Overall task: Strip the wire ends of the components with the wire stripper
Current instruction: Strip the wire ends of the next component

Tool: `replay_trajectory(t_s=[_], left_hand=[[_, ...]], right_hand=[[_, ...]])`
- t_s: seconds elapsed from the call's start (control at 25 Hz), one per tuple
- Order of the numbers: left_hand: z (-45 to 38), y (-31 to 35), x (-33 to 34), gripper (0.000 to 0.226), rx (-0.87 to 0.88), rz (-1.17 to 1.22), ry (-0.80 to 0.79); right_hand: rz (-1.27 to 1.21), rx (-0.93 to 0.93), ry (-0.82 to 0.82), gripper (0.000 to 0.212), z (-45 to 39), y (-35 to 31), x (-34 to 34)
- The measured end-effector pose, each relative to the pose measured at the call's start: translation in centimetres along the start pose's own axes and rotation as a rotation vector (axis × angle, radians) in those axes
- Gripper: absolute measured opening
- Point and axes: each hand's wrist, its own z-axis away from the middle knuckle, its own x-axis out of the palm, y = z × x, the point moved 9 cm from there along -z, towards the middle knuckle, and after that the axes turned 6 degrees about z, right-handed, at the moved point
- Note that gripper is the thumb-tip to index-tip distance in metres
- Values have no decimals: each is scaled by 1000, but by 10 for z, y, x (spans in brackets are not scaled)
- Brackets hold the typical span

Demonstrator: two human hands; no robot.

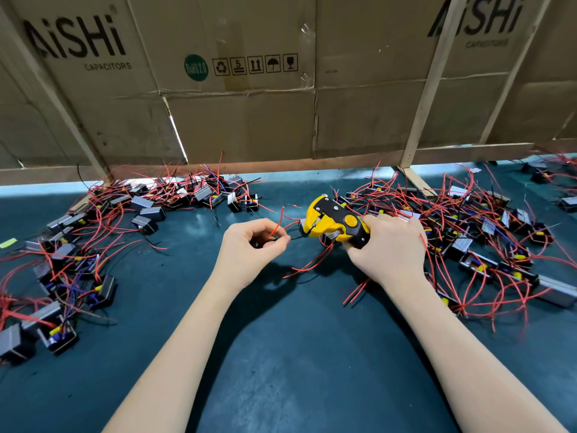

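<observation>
While our left hand (253,245) pinches the black wire (293,236) and right hand (387,248) grips the wire stripper (334,221), we should keep wire straight, squeeze w/o jerking.

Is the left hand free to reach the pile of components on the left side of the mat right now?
Probably not yet. The left hand is pinching a black wire that runs to the wire stripper. The mat between it and the left pile looks unobstructed otherwise.
</observation>
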Motion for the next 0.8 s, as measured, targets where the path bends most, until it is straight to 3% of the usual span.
replay_trajectory(t_s=[0.16,0.52,0.68,0.8], left_hand=[[1,0,3,7,0,-9,-22],[2,0,3,16,11,-51,-66],[3,3,7,37,-9,111,-135],[3,6,5,36,9,82,-134]], right_hand=[[39,-14,-72,41,-2,1,7],[65,-20,-100,43,-1,1,10],[111,41,-119,54,-2,5,10],[79,31,-46,40,-2,5,7]])
